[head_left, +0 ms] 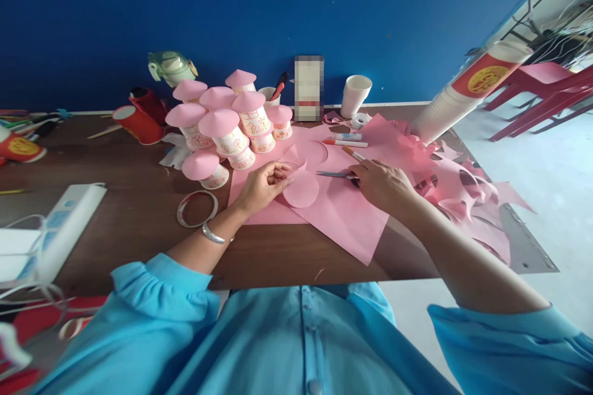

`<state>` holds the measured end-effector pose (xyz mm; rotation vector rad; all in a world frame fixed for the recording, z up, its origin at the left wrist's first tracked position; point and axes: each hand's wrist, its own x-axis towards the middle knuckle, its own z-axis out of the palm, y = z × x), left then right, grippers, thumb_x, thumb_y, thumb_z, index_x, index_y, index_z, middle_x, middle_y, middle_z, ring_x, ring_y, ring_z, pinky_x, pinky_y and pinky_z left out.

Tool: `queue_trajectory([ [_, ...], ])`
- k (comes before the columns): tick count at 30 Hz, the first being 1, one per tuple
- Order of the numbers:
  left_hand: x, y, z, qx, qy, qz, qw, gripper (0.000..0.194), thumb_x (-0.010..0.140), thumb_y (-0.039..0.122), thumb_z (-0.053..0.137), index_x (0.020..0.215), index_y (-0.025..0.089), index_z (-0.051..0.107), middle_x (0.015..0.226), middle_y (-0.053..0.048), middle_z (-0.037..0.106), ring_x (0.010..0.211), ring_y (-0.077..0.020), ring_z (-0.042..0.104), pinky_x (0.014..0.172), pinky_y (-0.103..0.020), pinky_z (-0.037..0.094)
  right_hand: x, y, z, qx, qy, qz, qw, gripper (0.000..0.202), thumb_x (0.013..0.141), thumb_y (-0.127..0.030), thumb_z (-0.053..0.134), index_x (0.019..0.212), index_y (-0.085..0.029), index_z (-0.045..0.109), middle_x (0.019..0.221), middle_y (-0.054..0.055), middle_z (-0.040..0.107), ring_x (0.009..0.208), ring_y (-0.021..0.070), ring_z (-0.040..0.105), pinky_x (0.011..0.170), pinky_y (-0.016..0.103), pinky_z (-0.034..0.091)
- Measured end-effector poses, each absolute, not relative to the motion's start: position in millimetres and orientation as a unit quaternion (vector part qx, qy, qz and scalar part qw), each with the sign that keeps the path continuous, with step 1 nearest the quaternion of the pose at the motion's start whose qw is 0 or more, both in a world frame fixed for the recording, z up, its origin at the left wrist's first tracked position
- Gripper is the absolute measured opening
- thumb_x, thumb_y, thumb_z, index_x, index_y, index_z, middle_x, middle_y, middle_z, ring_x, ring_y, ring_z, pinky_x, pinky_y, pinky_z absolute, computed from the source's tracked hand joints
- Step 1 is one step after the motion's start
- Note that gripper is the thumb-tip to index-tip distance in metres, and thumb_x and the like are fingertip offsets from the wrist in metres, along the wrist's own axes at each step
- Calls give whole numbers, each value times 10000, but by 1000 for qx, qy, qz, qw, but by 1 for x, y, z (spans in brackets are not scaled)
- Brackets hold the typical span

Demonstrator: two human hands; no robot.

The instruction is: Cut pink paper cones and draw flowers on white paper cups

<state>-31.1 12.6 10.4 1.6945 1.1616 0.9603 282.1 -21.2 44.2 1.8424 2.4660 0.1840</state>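
My left hand point(269, 184) pinches the edge of a pink paper circle point(302, 189) above pink sheets point(352, 222). A curled strip of pink paper stands just behind the circle. My right hand point(380, 184) is closed over the handles of dark scissors point(333, 174), whose blades point left toward the circle without touching it. Beyond the right fingers lie an orange-capped marker point(353, 152) and other markers. Several decorated paper cups with pink cone tops point(218, 123) are grouped behind my left hand.
A tape roll point(197, 208) lies left of my left wrist. Pink paper scraps point(463, 188) and a tall stack of white cups point(447, 108) are on the right. A power strip point(69, 228) sits at the left; a blue wall point(259, 6) rises behind the table point(278, 256).
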Motion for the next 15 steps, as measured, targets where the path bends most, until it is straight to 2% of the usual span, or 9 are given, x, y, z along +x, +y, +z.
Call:
queue_trajectory([
  [3,-30,12,14,648,454,397,465,451,774,496,847,1055,164,727,866,-59,742,718,-158,686,634,-268,579,287,-18,43,589,807,46,14,367,976,-116,451,1171,-263,724,1152,96,750,976,278,671,631,350,386],
  [8,-31,10,21,589,432,392,559,462,742,441,887,1047,160,685,776,-29,729,640,-158,664,563,-270,547,289,-13,43,591,805,36,22,365,962,-128,467,1185,-243,732,1109,120,741,1013,289,674,709,357,450],
  [12,-32,8,25,560,427,388,594,323,787,440,842,853,163,690,660,-8,679,584,-129,611,495,-224,470,288,-14,47,618,785,30,30,349,938,-158,532,1224,-229,718,1148,123,750,1016,290,706,685,340,472],
  [15,-32,8,25,511,424,417,621,314,782,434,825,763,170,656,615,5,651,543,-117,588,445,-207,412,290,-13,48,645,764,3,-19,403,907,-199,598,1296,-249,686,1094,98,786,958,295,735,673,336,486],
])
